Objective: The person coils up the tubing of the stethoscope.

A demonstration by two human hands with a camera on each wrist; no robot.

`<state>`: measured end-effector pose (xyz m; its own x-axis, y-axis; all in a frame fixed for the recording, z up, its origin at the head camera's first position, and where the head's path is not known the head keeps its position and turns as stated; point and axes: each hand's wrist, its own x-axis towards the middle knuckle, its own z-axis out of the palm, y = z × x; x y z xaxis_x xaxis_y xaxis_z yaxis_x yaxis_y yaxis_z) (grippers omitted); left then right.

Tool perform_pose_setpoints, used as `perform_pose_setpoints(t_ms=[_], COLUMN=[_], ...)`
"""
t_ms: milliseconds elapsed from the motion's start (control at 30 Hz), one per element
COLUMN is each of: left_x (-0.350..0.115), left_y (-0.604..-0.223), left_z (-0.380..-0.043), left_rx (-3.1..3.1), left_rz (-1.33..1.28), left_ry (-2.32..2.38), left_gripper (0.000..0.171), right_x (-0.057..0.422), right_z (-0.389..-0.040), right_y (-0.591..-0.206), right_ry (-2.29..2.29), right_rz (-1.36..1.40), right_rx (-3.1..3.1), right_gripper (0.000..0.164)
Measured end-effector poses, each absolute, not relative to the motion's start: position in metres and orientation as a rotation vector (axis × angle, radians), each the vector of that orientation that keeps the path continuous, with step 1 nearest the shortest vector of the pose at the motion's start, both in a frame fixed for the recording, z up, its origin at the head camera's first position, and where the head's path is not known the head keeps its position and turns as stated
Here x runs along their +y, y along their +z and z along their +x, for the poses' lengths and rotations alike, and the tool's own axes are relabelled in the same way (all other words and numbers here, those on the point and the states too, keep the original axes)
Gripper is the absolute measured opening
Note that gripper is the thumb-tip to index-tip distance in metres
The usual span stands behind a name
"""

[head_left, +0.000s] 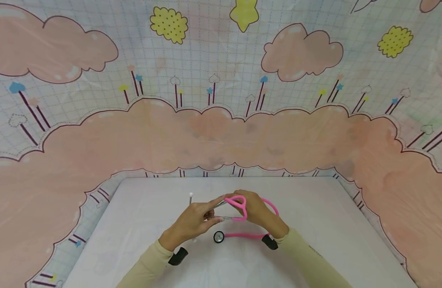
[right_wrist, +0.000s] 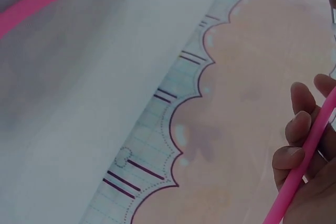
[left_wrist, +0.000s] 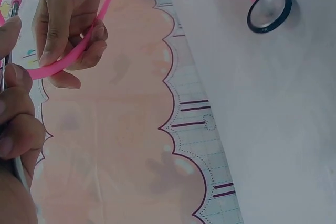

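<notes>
A pink stethoscope (head_left: 246, 208) is held up over the white table between both hands. My left hand (head_left: 193, 220) grips its metal ear tubes (left_wrist: 7, 77), with the fingers curled round them in the left wrist view. One ear tube with a white ear tip (head_left: 191, 195) sticks up behind that hand. My right hand (head_left: 258, 208) pinches the pink tubing (left_wrist: 68, 62) between thumb and fingers, near the fork. From there the tubing loops round to the right and back to the round chest piece (head_left: 219, 237), black-rimmed with a silvery face, low over the table in front.
The white table (head_left: 134, 224) ends at a straight back edge. Behind it and along its sides hangs a cloth (head_left: 221, 140) printed with peach clouds, stars and lollipop-like stalks. Black straps or mounts (head_left: 178, 256) show at the wrists, below the beige sleeves (head_left: 143, 266).
</notes>
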<state>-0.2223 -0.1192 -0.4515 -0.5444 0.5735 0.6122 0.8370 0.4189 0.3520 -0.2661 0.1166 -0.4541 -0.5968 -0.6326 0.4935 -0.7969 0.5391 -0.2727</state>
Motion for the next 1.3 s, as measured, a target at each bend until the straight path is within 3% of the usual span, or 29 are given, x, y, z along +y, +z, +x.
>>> perform_pose_setpoints(t_ms=[333,533,833,1300], left_x=[-0.12,-0.124,-0.13,-0.139], left_y=[-0.452,-0.457,-0.458,-0.454], left_z=[-0.223,-0.228,-0.234,-0.241], left_rx=[-2.253,-2.248,-2.25,-2.246], left_rz=[-1.117,-1.031,-0.84,-0.693], left_ry=[-0.947,-0.96,-0.947,-0.796], left_gripper=[0.062,0.062,0.065,0.062], right_x=[0.114,0.117,0.124,0.125], right_z=[-0.263,-0.259,-0.252,-0.233], right_y=[-0.468,-0.478,-0.487,-0.477], right_ry=[0.924,1.021,1.107,1.273], right_rz=[1.118,1.049,0.972,0.942], right_rx=[-2.546,-2.643,-2.769,-2.728], right_gripper=[0.022,0.031,0.031,0.021])
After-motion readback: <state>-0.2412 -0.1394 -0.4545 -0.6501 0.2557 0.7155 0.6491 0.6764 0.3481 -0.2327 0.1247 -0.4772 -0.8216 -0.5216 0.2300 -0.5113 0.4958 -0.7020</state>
